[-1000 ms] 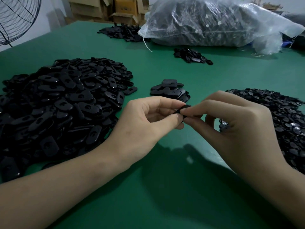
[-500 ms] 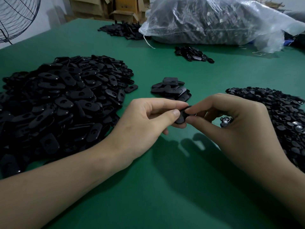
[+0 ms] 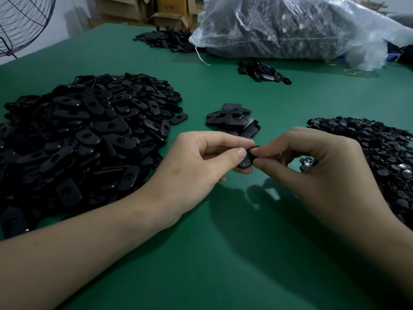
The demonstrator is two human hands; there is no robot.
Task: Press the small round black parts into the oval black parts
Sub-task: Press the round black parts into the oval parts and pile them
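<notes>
Two hands meet above the matte green counter (image 3: pixel 223 253). The left hand (image 3: pixel 196 166) pinches a smooth oval black part (image 3: pixel 247 158) between its thumb and curled fingers (image 3: pixel 234 154), and the right hand (image 3: pixel 317 175) nips the part's other edge with thumb and forefinger. Whatever is pressed between them is hidden. Left of the fingers lies a glossy heap of oval shells (image 3: pixel 85 130); right of them is a heap of small round parts (image 3: pixel 375 148).

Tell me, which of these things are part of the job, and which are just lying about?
In the job: left hand, right hand, the oval part pinched between them, heap of oval parts, heap of small round parts, small middle stack, perhaps finished pieces.

Lying about: plastic bag, fan, cardboard boxes, far heap of black parts.
</notes>
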